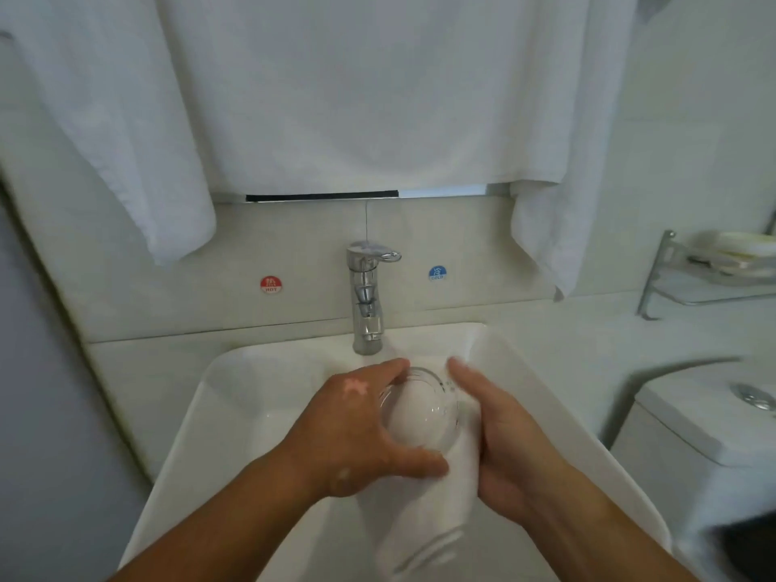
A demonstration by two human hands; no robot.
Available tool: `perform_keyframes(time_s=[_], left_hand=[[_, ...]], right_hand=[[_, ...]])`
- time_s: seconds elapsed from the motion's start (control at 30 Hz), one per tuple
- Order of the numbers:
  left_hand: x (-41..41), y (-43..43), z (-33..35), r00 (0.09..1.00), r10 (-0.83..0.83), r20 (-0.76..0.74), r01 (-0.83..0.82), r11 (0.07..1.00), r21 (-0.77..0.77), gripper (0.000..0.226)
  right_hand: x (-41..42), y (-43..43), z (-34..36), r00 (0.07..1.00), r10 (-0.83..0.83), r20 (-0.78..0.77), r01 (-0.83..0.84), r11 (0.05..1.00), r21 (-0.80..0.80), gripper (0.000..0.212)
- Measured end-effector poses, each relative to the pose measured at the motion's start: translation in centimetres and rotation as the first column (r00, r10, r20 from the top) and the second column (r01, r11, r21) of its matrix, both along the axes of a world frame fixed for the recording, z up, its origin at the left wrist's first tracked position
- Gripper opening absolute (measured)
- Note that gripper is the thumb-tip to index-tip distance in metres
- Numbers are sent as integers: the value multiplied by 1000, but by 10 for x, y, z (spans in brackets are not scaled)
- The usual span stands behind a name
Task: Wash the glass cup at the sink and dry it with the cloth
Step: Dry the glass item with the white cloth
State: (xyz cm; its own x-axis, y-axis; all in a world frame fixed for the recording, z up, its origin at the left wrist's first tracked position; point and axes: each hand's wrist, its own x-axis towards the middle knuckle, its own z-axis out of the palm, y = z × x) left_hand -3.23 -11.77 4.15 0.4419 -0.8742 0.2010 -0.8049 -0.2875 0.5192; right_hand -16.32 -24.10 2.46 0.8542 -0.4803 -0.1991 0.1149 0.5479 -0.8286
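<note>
A chrome faucet (366, 306) stands at the back rim of the white sink (218, 417).

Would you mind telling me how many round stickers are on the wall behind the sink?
2: a red HOT sticker left of the tap, a blue COLD sticker right of it. The hanging towels could hide others.
</note>
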Motion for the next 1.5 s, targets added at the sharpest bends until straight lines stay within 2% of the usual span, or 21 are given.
perform_keyframes(time_s=[0.07,0.17,0.23,0.27,0.3,0.37,0.4,0.43,0.47,0.5,0.57,0.67,0.7,0.8,0.9,1.0,1.17,1.27,1.37,1.43,1.5], left_hand=[[-5,-1,-3,1000,4,-9,-4,1000,17,126],[-9,2,-8,999,-6,-46,7,1000,18,137],[-3,7,-17,983,52,-174,-57,998,-20,141],[0,10,-20,945,105,-310,-128,990,-52,141],[2,13,-23,852,135,-505,-203,976,-82,139],[0,13,-27,516,25,-856,-268,954,-133,114],[-4,10,-25,359,-48,-932,-264,953,-150,93],[-8,6,-23,269,-108,-957,-265,947,-181,75],[-11,1,-22,250,-142,-958,-284,935,-213,63],[-15,-3,-21,261,-165,-951,-316,916,-245,54],[-17,-9,-24,361,-138,-922,-382,880,-281,47],[-13,-15,-35,496,-68,-865,-417,856,-306,29],[-14,-15,-37,544,-43,-838,-416,853,-313,31],[-14,-15,-42,632,18,-775,-415,852,-318,60],[-12,-13,-42,683,46,-729,-426,836,-346,62],[-11,-11,-40,680,13,-733,-409,837,-364,61],[-9,-7,-37,610,-88,-788,-371,846,-383,55],[-7,-5,-39,505,-180,-844,-331,863,-382,48],[-9,-1,-35,370,-248,-895,-283,888,-363,42],[-5,-1,-33,379,-240,-894,-273,894,-355,47],[0,-2,-32,440,-244,-864,-253,889,-381,52]], right_hand=[[0,-2,-8,997,-56,-51,53,997,-54,65],[-3,-8,-14,992,-112,-62,109,993,-42,67],[-8,-18,-13,991,-129,-30,128,991,-24,68],[-11,-23,-12,993,-118,-12,117,993,-24,73],[-14,-29,-13,995,-97,4,97,995,-22,80],[-16,-34,-12,998,-51,33,51,999,-6,90],[-15,-35,-12,998,-27,51,27,1000,-7,89],[-13,-35,-12,998,-15,59,17,1000,-26,85],[-10,-33,-11,998,-22,53,26,997,-73,77],[-8,-33,-11,998,-58,38,63,987,-150,68],[-3,-29,-9,989,-147,4,139,927,-348,53],[1,-20,-9,981,-192,-29,148,835,-530,50],[2,-17,-11,981,-191,-26,144,817,-558,51],[4,-9,-16,976,-219,-11,166,773,-613,48],[6,-3,-19,973,-230,19,195,776,-599,41],[6,1,-19,974,-223,39,207,811,-547,41],[5,4,-24,982,-168,83,187,886,-424,48],[3,3,-24,982,-166,86,186,896,-403,51],[1,0,-25,975,-206,84,220,829,-514,60],[-2,-4,-24,988,-146,51,150,816,-558,65],[-4,-10,-17,998,-1,55,25,899,-437,63]])
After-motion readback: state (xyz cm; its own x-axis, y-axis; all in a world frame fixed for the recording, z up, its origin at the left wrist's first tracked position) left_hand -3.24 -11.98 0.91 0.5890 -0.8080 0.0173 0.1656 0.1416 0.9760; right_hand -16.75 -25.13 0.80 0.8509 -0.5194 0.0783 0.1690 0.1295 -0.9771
